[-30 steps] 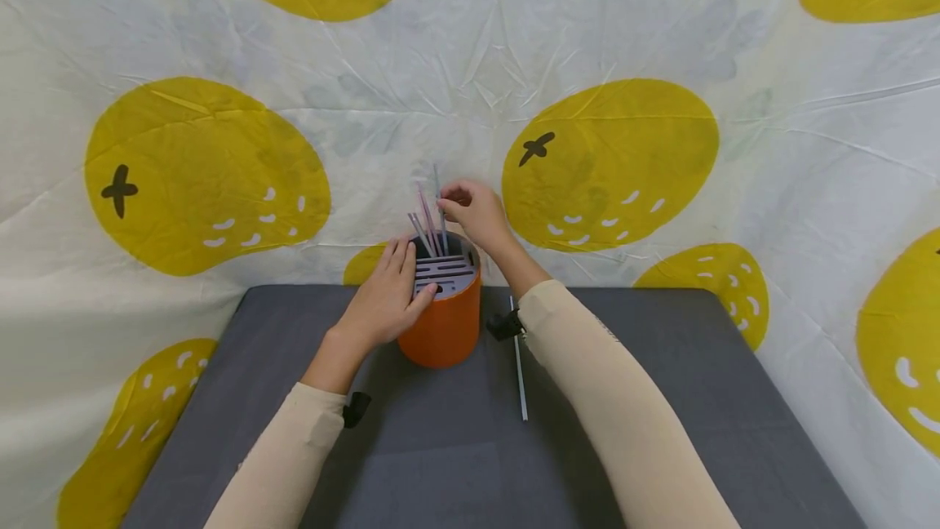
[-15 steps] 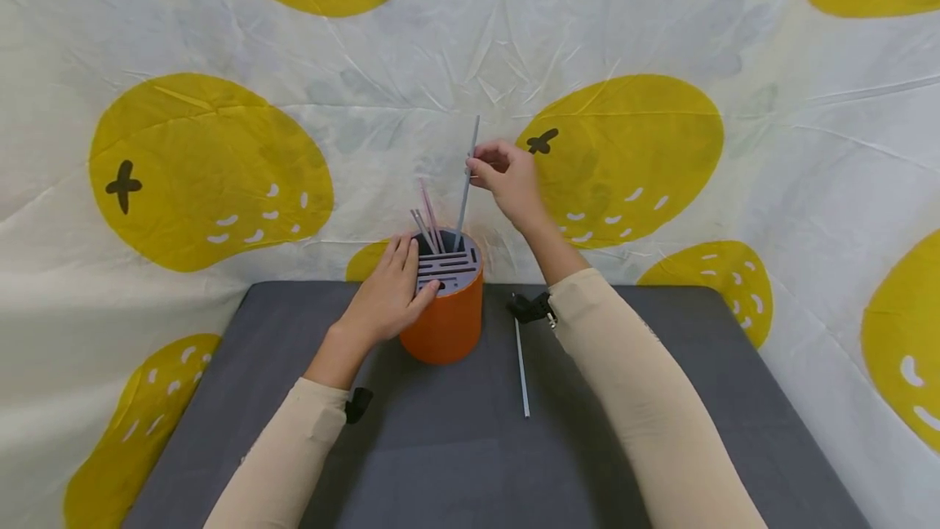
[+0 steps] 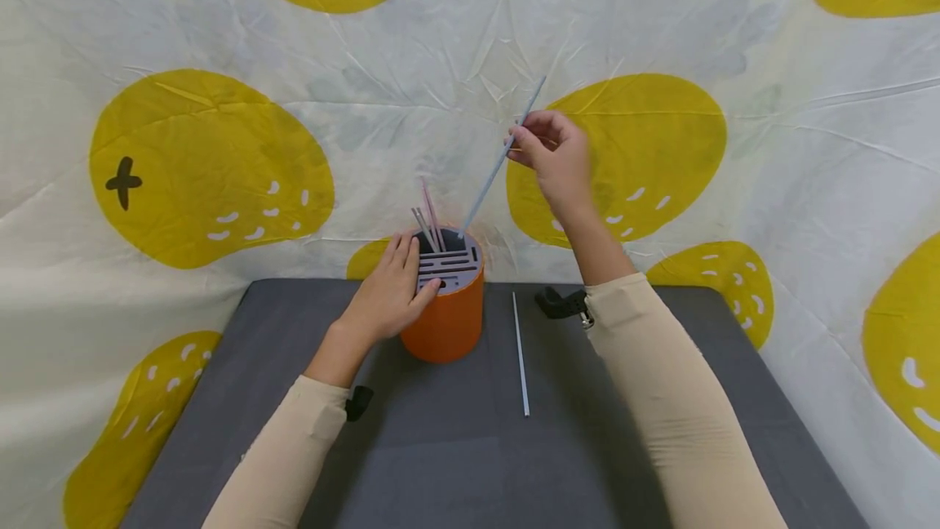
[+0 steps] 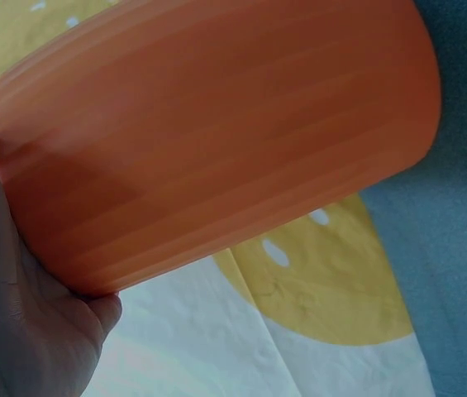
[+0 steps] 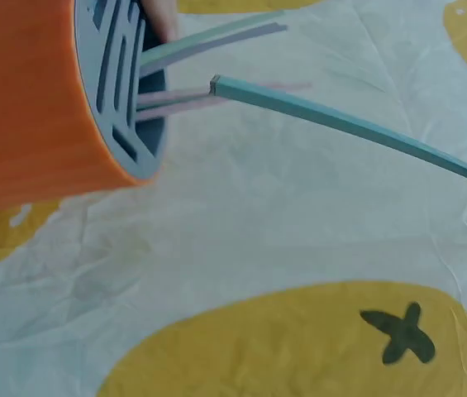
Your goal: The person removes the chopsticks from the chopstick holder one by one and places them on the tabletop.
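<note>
"What has the right hand (image 3: pixel 561 157) got?"

"A slim, straight, pale-blue stick (image 3: pixel 491 178), pinched between thumb and fingertips and slanting down towards the holder (image 3: pixel 444 329)."

"What does that look like?"

"An upright orange cylinder with a grey slotted insert (image 3: pixel 470 277) across its top: long parallel slots, then a deeper opening at the back. The left hand (image 3: pixel 385 288) rests on its rim, fingers straight, thumb spread over the front edge."

"Anything lying loose?"

"A second stick (image 3: pixel 520 353), thin and pale, flat on the dark table (image 3: pixel 455 464) just right of the cylinder. Behind is a creased, whitish cloth (image 3: pixel 411 47) printed with big yellow fruit shapes."

"Do the wrist views add anything?"

"Quite a bit. From overhead, the blue tip seems to meet the opening; the right wrist camera shows it outside, with flat sides and a dark end. It also separates a greenish stick (image 5: pixel 216 33) from the pink sticks (image 5: pixel 175 107) leaning in that opening (overhead they nearly bunch together). The left wrist camera brings out faint lengthwise ridges on the orange wall."
</note>
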Demonstrator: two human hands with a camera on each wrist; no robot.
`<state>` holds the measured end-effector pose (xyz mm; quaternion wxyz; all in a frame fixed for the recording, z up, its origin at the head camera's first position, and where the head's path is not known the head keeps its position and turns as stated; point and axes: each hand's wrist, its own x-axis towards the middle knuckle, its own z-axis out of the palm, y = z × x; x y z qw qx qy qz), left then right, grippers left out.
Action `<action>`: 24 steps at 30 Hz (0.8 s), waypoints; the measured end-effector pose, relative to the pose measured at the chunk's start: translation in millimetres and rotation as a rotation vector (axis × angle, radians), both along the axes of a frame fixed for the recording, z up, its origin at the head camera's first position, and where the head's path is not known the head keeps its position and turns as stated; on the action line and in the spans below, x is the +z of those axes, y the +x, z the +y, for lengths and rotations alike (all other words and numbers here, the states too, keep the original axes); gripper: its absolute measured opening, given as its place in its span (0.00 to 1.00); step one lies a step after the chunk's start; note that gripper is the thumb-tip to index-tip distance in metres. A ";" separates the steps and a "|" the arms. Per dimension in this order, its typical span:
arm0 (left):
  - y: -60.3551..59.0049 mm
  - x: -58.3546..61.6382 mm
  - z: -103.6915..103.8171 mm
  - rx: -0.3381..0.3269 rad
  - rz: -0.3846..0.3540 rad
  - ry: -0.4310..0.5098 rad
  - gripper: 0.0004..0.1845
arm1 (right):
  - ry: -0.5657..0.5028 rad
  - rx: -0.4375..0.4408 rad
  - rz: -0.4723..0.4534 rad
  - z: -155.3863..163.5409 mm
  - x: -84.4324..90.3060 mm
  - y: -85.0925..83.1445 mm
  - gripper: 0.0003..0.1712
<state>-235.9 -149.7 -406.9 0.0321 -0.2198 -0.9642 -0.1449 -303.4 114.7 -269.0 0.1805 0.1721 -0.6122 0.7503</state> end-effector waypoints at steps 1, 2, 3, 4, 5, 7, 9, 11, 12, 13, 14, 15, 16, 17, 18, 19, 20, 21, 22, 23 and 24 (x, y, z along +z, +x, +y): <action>-0.1 -0.1 0.0 0.000 0.000 -0.003 0.45 | -0.013 0.001 -0.002 3.7 0.3 1.4 0.03; -0.3 -0.3 0.0 0.001 -0.001 -0.005 0.45 | -0.008 -0.006 0.003 7.6 0.1 2.6 0.03; -0.5 -0.6 -0.2 0.002 -0.001 -0.007 0.45 | 0.000 -0.012 0.008 11.7 -0.6 3.6 0.03; -0.5 -0.9 -0.6 0.001 -0.002 -0.007 0.45 | 0.001 -0.015 0.009 15.9 -1.7 4.7 0.03; -0.6 -1.1 -1.0 0.001 -0.002 -0.008 0.45 | 0.006 -0.021 0.009 20.1 -3.1 6.0 0.03; -0.8 -1.4 -1.8 0.001 -0.004 -0.006 0.45 | 0.022 -0.034 0.001 28.4 -6.6 8.1 0.03; -1.0 -1.3 -2.5 0.000 -0.005 -0.002 0.45 | 0.040 -0.048 -0.011 36.6 -10.8 9.6 0.04; -1.4 -1.1 -2.8 -0.004 -0.003 -0.001 0.45 | 0.062 -0.062 -0.030 44.3 -15.9 10.7 0.05; -1.7 -0.9 -2.9 -0.005 -0.004 -0.001 0.45 | 0.077 -0.067 -0.041 48.0 -18.8 11.0 0.06; -1.9 -0.8 -3.1 -0.005 -0.003 -0.001 0.45 | 0.094 -0.070 -0.051 51.6 -22.1 11.2 0.08; -2.2 -0.7 -3.2 -0.005 -0.005 -0.001 0.45 | 0.111 -0.074 -0.063 55.1 -25.7 11.5 0.10; -2.5 -0.6 -3.5 -0.005 -0.006 -0.001 0.45 | 0.127 -0.078 -0.076 58.7 -29.9 11.6 0.11; -2.9 -0.4 -3.6 -0.005 -0.006 -0.001 0.45 | 0.139 -0.078 -0.090 62.2 -34.1 11.8 0.13; -3.1 -0.2 -3.9 -0.004 -0.008 -0.001 0.45 | 0.152 -0.079 -0.105 65.6 -38.6 11.8 0.15; -3.3 0.1 -4.0 -0.004 -0.011 -0.001 0.45 | 0.169 -0.082 -0.119 69.0 -43.2 11.9 0.16; -3.4 0.4 -4.2 -0.004 -0.010 -0.002 0.45 | 0.187 -0.085 -0.133 72.2 -48.0 12.1 0.17; -3.3 0.9 -4.2 -0.004 -0.012 -0.002 0.45 | 0.210 -0.092 -0.145 75.2 -53.0 12.3 0.18; -3.1 1.3 -4.2 -0.004 -0.009 -0.002 0.45 | 0.233 -0.097 -0.156 77.9 -58.1 12.4 0.18; -2.9 1.6 -4.1 -0.004 -0.008 -0.002 0.45 | 0.258 -0.101 -0.166 80.5 -63.2 12.6 0.19; -2.6 1.9 -4.0 -0.005 -0.009 -0.004 0.45 | 0.281 -0.103 -0.174 83.1 -68.5 12.8 0.19; -2.4 2.1 -3.9 -0.005 -0.008 -0.003 0.45 | 0.305 -0.105 -0.184 85.3 -73.9 13.0 0.20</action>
